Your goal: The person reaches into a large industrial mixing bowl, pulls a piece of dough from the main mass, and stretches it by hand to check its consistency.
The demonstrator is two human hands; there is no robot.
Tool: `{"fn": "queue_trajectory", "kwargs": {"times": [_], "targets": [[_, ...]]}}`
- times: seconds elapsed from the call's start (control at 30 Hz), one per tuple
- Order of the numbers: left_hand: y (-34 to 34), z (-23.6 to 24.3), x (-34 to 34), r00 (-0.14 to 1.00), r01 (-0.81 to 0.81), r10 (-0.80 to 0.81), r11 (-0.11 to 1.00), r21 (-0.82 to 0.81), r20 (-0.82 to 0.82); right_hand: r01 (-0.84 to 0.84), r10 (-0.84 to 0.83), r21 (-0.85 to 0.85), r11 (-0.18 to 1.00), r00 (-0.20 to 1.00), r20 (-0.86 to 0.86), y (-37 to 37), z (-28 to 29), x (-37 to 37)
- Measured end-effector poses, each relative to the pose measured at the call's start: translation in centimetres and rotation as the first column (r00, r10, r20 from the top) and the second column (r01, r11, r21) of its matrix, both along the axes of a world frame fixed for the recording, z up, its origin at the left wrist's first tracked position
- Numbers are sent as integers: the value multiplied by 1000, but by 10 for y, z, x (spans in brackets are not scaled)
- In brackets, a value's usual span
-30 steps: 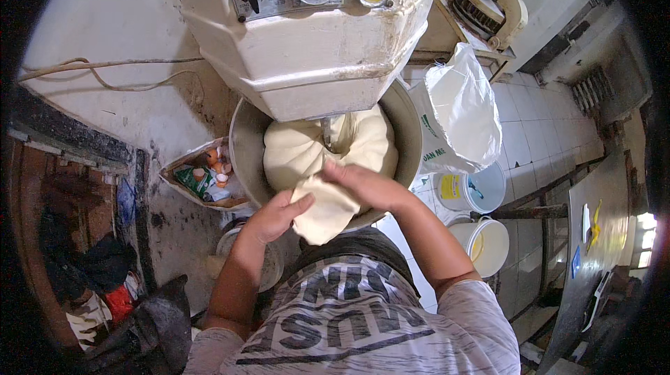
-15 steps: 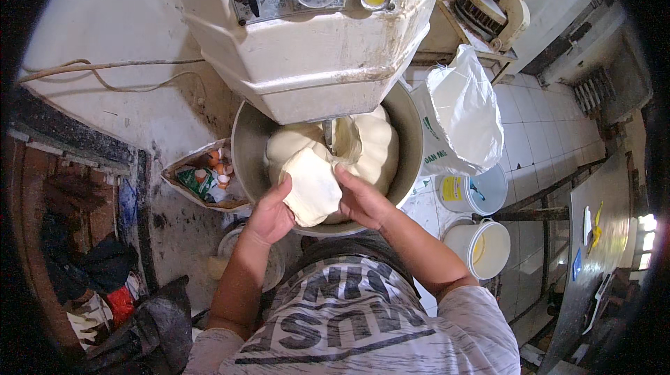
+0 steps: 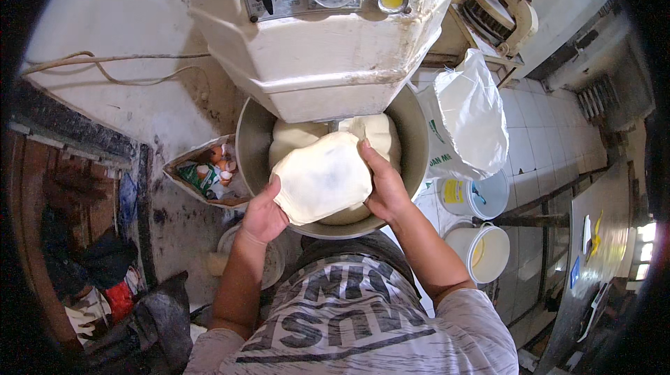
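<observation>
Left hand [image 3: 264, 214] and right hand [image 3: 387, 190] moved apart; fingers clamp the dough sheet [image 3: 323, 178].

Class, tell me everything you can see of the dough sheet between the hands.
The dough sheet is pale cream, thin-looking and soft, with a smooth face, a rounded, uneven outline and a faint greyish patch near its middle. It is spread out above the bowl, broad face toward the camera. The left hand holds its left edge, the right hand its right. Whether it touches the dough mass behind cannot be told.
</observation>
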State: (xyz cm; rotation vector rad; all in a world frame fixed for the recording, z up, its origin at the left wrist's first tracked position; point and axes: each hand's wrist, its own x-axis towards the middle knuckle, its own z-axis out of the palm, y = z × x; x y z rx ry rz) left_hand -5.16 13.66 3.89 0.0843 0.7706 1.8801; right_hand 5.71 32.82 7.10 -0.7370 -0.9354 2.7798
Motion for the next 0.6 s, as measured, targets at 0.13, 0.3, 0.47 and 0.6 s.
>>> {"fn": "queue_trajectory", "kwargs": {"times": [0.13,0.3,0.47,0.6], "targets": [[-9,-15,-10,991,53,-73,985,-166,-115,-70,70,-25,997,998,-9,5,4,2],[-20,-23,-23,850,176,-327,916,-362,-414,-172,176,159,972,984,-10,13,7,7],[-6,-21,-16,634,27,-311,924,-381,-708,-480,466,696,534,854,231,7,6,8],[9,-8,-15,608,112,-252,966,-232,-753,-734,823,527,429,558,107,-6,18,3]]}}
